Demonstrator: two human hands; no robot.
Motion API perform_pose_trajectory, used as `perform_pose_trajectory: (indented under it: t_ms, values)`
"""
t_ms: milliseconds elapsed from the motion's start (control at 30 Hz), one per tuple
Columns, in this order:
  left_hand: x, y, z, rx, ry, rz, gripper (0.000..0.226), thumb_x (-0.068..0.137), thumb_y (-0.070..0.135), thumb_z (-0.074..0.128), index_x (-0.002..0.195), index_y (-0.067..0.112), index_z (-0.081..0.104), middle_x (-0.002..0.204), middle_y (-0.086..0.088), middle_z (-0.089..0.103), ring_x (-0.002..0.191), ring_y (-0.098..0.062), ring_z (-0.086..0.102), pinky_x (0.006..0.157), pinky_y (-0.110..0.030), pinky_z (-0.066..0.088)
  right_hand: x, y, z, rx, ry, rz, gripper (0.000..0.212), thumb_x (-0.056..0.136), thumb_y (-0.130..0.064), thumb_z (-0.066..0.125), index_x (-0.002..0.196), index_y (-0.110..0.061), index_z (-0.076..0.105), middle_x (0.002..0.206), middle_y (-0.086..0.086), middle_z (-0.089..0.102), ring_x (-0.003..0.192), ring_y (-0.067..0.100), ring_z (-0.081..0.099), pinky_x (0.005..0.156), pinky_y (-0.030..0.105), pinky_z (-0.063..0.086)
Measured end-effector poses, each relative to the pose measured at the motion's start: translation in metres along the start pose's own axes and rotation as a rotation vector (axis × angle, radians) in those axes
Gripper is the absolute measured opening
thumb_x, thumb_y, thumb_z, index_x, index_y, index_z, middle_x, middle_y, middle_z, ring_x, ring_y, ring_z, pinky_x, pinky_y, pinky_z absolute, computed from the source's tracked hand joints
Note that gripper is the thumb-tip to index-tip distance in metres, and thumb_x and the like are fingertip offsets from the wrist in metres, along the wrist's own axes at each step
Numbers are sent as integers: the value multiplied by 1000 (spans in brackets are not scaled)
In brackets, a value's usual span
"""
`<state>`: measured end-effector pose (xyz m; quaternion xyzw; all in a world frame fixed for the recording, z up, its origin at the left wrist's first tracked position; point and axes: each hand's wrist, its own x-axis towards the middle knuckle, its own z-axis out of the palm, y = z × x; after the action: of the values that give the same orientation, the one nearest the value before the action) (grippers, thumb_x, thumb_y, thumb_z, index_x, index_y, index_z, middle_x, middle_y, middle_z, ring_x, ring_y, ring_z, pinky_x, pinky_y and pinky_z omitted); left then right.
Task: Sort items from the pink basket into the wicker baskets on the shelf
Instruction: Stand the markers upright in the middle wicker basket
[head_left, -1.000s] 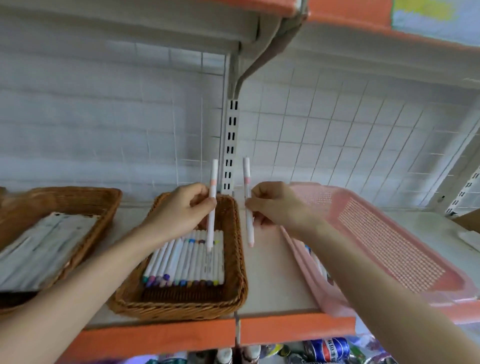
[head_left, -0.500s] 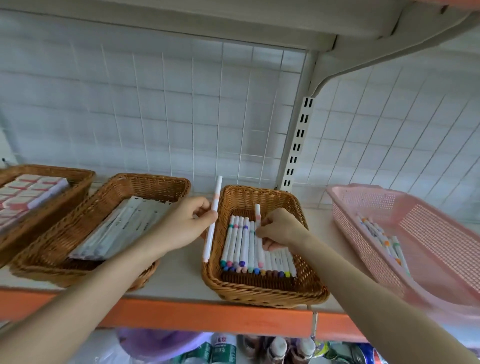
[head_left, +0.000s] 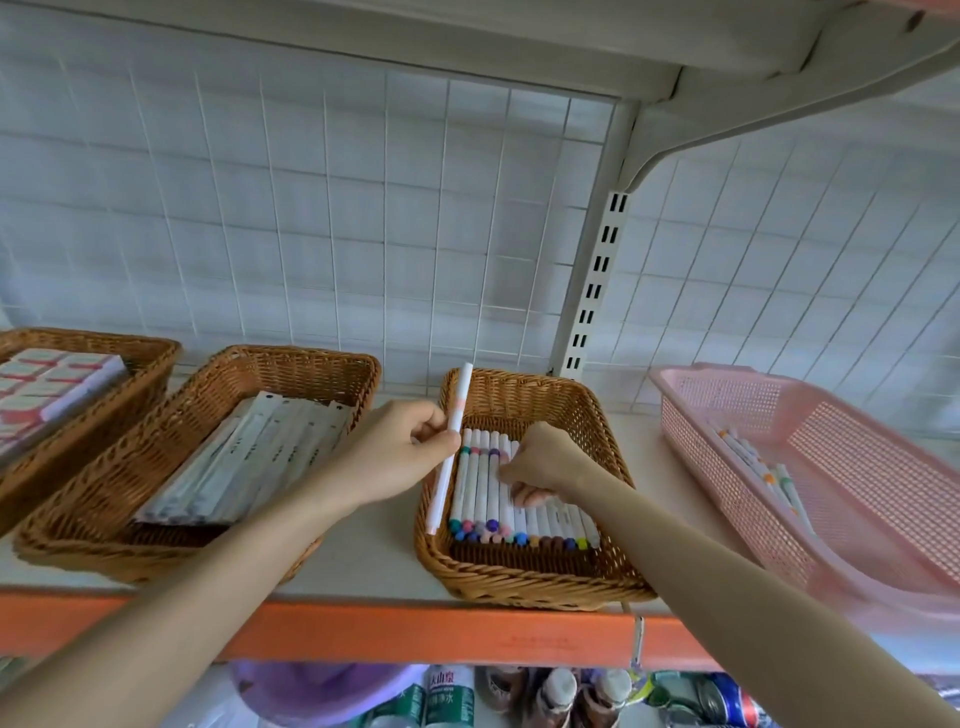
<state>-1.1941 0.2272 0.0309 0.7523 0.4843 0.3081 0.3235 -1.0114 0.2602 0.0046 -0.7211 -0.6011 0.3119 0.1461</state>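
Note:
My left hand (head_left: 400, 457) grips a white marker (head_left: 451, 447) with a pink band, tilted nearly upright over the left rim of the wicker marker basket (head_left: 519, 587). Inside that basket lies a row of white markers (head_left: 483, 493) with coloured caps. My right hand (head_left: 540, 462) is down in the basket with its fingers curled on a marker lying in the row; the hand hides most of that marker. The pink basket (head_left: 857, 467) stands at the right on the same shelf, with several markers (head_left: 763, 467) along its left wall.
A second wicker basket (head_left: 104, 545) to the left holds long white packs (head_left: 244, 462). A third wicker basket (head_left: 130, 364) at far left holds pink-and-white boxes. Behind is a wire grid wall with a slotted post (head_left: 592, 291). Bottles (head_left: 519, 696) stand below the orange shelf edge (head_left: 415, 629).
My right hand carried its marker from beside the pink basket into the wicker basket and lowered it flat onto the row. My left hand kept its marker raised.

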Motion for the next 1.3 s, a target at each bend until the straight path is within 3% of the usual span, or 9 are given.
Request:
perform_pose_trajectory:
  t_ms: [100, 200, 300, 433, 533, 667, 800, 1067, 1300]
  values:
    - [6, 3, 6, 17, 15, -7, 15, 92, 21, 55, 84, 10, 63, 78, -2, 65, 76, -19, 62, 71, -31, 48, -13, -3, -8, 58, 54, -83, 13, 88, -6, 54, 80, 0, 62, 69, 12, 67, 50, 14, 59, 50, 20, 53]
    - [16, 7, 15, -4, 75, -11, 15, 91, 22, 56, 84, 11, 63, 72, 2, 64, 69, -12, 62, 68, -31, 51, -36, -7, -18, 369, -54, -197, 17, 92, -8, 52, 77, -9, 60, 66, 5, 63, 45, 6, 55, 42, 14, 43]
    - [26, 12, 28, -81, 176, -10, 13, 90, 21, 60, 79, 16, 61, 62, 8, 59, 51, 4, 55, 50, -10, 40, -55, -9, -24, 540, -153, -258, 17, 90, -6, 55, 76, -10, 61, 66, 3, 63, 48, 7, 55, 45, 15, 45]
    - [36, 17, 46, -190, 177, 1, 17, 89, 20, 61, 72, 21, 59, 67, 6, 62, 67, -9, 61, 59, -13, 46, -56, -3, -21, 459, 41, -278, 16, 87, -8, 61, 71, -9, 61, 54, -1, 57, 44, 3, 54, 45, 14, 45]
    - [39, 14, 54, 72, 59, 72, 17, 93, 26, 55, 81, 15, 61, 71, 2, 61, 64, -10, 56, 54, -10, 41, -49, 6, -19, 353, 115, -194, 19, 86, -9, 62, 68, -10, 59, 51, 2, 57, 43, 7, 53, 45, 16, 46]
    - [35, -3, 55, 637, -222, 208, 45, 89, 39, 58, 126, 13, 54, 124, -2, 58, 109, -18, 57, 91, -33, 49, -39, 18, -26, 223, 122, -59, 19, 87, -8, 59, 67, -9, 57, 52, 4, 58, 38, 5, 51, 41, 13, 41]
    - [30, -7, 57, 986, -451, 318, 46, 83, 46, 61, 114, 12, 56, 111, -3, 57, 96, -23, 57, 82, -40, 52, -31, 21, -25, 214, 75, 20, 14, 86, -6, 61, 72, -4, 60, 54, 6, 59, 42, 8, 54, 42, 14, 43]
    - [32, -14, 62, 1014, -415, 326, 49, 82, 44, 63, 119, 12, 56, 118, -4, 59, 101, -25, 59, 82, -40, 54, -22, 13, -11, 134, 31, 46, 13, 84, -3, 61, 87, 9, 64, 59, 12, 61, 41, 11, 56, 44, 17, 51]
    - [31, -13, 62, 992, -389, 361, 49, 85, 41, 61, 125, 14, 54, 115, -2, 60, 98, -23, 59, 76, -35, 53, -19, 8, -3, 68, 25, 45, 12, 84, -5, 62, 74, 1, 59, 57, 10, 60, 38, 9, 55, 43, 16, 51]
